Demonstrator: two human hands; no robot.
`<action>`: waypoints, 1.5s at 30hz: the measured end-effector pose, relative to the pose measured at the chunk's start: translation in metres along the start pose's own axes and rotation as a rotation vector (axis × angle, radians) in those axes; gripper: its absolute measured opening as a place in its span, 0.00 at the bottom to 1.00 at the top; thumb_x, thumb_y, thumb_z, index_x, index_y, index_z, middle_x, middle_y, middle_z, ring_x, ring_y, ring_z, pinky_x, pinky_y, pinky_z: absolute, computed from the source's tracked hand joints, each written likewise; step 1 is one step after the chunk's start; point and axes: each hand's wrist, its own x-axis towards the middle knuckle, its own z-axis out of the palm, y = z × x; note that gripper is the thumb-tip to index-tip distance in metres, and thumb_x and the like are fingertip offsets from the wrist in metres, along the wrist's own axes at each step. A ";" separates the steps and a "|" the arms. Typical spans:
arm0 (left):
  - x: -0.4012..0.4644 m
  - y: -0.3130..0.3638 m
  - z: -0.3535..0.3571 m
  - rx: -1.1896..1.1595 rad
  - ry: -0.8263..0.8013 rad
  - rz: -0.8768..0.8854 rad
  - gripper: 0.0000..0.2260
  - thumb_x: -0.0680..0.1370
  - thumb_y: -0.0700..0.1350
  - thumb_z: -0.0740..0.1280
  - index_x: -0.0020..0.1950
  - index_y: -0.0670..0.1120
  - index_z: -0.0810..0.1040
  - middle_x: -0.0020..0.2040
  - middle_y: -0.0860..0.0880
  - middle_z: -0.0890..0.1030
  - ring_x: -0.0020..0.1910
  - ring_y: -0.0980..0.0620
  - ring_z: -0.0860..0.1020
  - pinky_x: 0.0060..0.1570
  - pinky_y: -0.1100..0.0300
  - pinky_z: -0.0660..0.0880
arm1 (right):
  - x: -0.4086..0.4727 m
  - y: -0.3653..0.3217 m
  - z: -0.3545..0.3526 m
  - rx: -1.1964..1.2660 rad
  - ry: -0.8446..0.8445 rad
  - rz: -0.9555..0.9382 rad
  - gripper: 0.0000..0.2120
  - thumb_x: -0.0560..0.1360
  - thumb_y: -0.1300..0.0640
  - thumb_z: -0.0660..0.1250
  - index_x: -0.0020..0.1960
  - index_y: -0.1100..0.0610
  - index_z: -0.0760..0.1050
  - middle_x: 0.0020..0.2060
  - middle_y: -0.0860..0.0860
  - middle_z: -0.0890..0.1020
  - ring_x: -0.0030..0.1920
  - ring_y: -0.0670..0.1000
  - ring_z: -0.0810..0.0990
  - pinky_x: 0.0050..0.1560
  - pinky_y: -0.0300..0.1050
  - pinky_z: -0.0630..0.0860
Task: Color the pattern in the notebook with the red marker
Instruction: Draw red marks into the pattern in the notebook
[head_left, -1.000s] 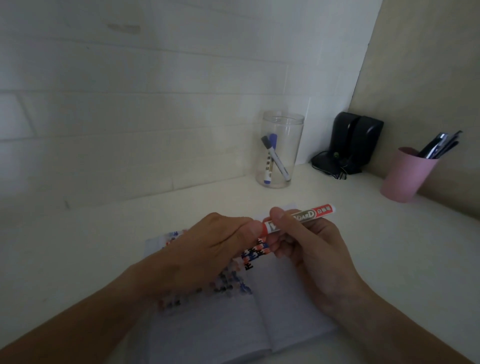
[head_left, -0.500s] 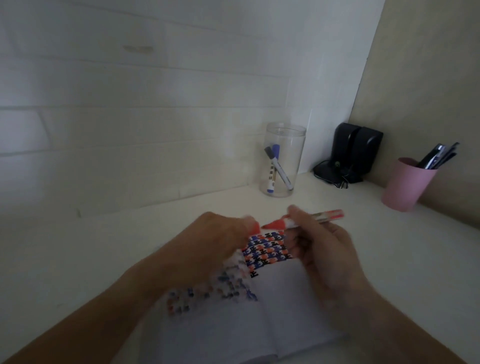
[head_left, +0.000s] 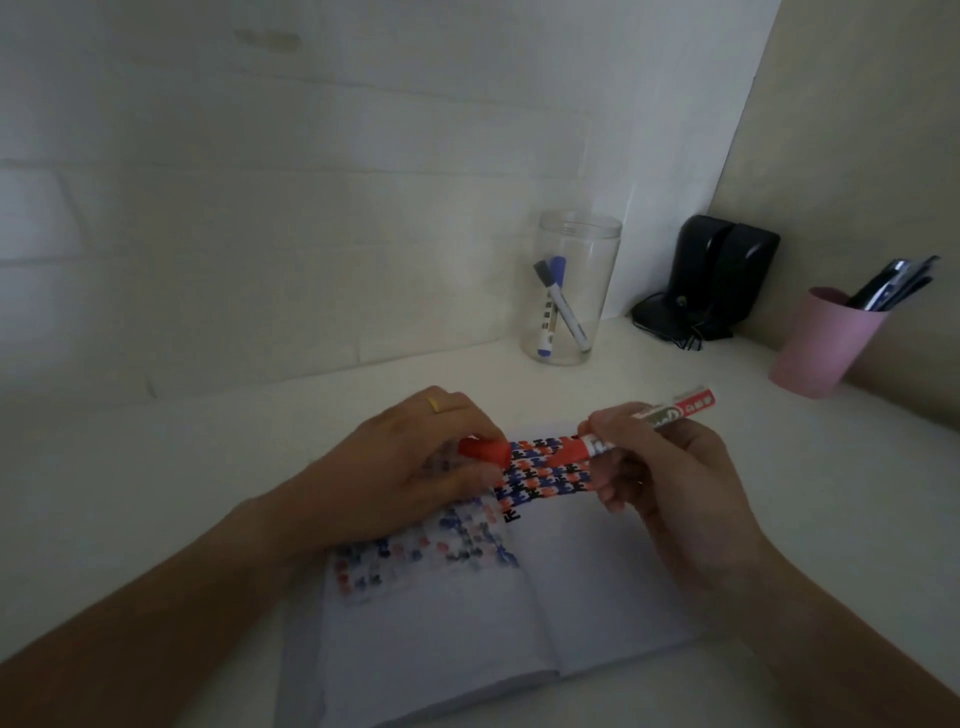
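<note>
Item: red marker (head_left: 660, 423), uncapped. The right hand (head_left: 670, 467) is gripping its barrel with fingers closed round it, the red tip end pointing left, hovering just above the pattern (head_left: 540, 475).

Item: red cap (head_left: 485, 449). The left hand (head_left: 410, 467) is pinching it between thumb and fingers, apart from the marker's tip. A yellow ring (head_left: 432, 404) is showing on one finger of this hand.

Item: notebook (head_left: 467, 623), lying open on the white surface (head_left: 156, 467), under both hands. The pattern of small red, blue and black shapes is filling the top of the right page; a fainter version is showing on the left page.

Item: clear jar (head_left: 571, 291), standing by the back wall, holding two markers with dark and blue caps.

Item: black device (head_left: 722, 275), sitting in the corner beside the jar.

Item: pink cup (head_left: 821, 343), standing at far right, holding dark pens.
</note>
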 end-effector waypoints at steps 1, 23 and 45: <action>0.000 -0.001 0.001 -0.016 -0.021 0.006 0.14 0.80 0.59 0.65 0.61 0.54 0.78 0.57 0.58 0.80 0.57 0.58 0.77 0.56 0.56 0.77 | 0.000 0.001 0.000 -0.025 -0.010 0.018 0.05 0.72 0.64 0.71 0.39 0.63 0.83 0.25 0.57 0.80 0.25 0.51 0.76 0.25 0.40 0.73; 0.007 -0.017 0.009 -0.013 -0.113 0.083 0.13 0.80 0.59 0.67 0.60 0.56 0.82 0.60 0.62 0.82 0.64 0.58 0.75 0.62 0.57 0.74 | 0.003 0.030 -0.005 -0.480 -0.040 -0.077 0.03 0.70 0.65 0.76 0.38 0.60 0.84 0.30 0.59 0.85 0.29 0.54 0.83 0.34 0.47 0.82; 0.006 -0.016 0.008 0.004 -0.115 0.090 0.14 0.80 0.59 0.65 0.61 0.56 0.83 0.59 0.62 0.82 0.63 0.57 0.75 0.61 0.55 0.75 | 0.002 0.032 -0.007 -0.575 -0.043 -0.103 0.02 0.67 0.60 0.76 0.38 0.54 0.85 0.30 0.54 0.86 0.32 0.54 0.85 0.38 0.56 0.85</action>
